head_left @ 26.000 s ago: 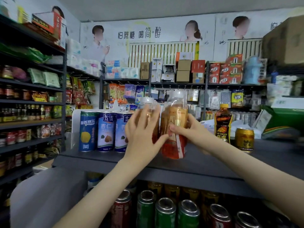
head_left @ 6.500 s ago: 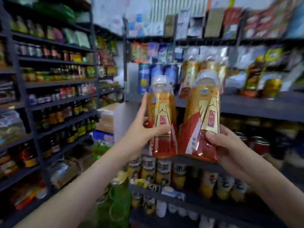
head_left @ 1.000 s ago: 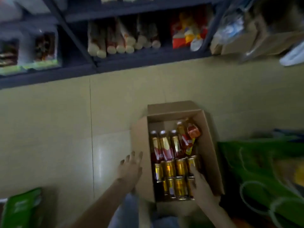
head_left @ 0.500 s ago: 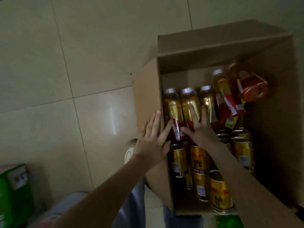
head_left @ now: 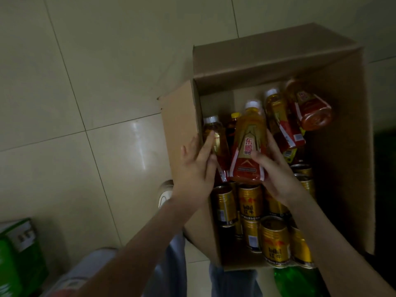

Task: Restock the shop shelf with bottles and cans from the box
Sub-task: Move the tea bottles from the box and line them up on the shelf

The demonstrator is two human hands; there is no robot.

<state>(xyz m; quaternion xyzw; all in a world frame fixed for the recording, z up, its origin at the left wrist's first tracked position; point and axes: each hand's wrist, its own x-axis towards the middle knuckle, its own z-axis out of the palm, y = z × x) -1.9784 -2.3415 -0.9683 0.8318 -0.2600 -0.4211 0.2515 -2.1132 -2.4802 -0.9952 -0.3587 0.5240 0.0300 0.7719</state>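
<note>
**Plenty left in the box**

Standing by, I see the person bent over the cardboard box (head_left: 182, 129), which sits on the tiled floor (head_left: 85, 82). The right hand (head_left: 276, 174) has a firm hold of the raised bottle (head_left: 249, 146). The thumb is across its red and gold label, the fingers are behind it, and the bottle stands clear above the rest. The left hand (head_left: 192, 174) is tucked in against the box's left wall, with its fingers laid along a second bottle (head_left: 212, 128) that stands inside. The thumb is hidden, so I cannot tell whether that hand has a real grip.

The shelf is out of sight, so nothing here shows how much is already stocked. The box itself is far from empty. The leaning bottles (head_left: 278, 121) rest toward the far right corner, and a tipped bottle (head_left: 310, 110) beside them shows its base. A dark bottle (head_left: 233, 123) with a yellow cap stands behind the raised one. Gold cans (head_left: 250, 200) crowd the near end, packed close together.

By my reckoning this is the picking-up half of one trip. These bottles have yet to reach the shelf, and every can and the other bottles remain to be moved after them.
</note>
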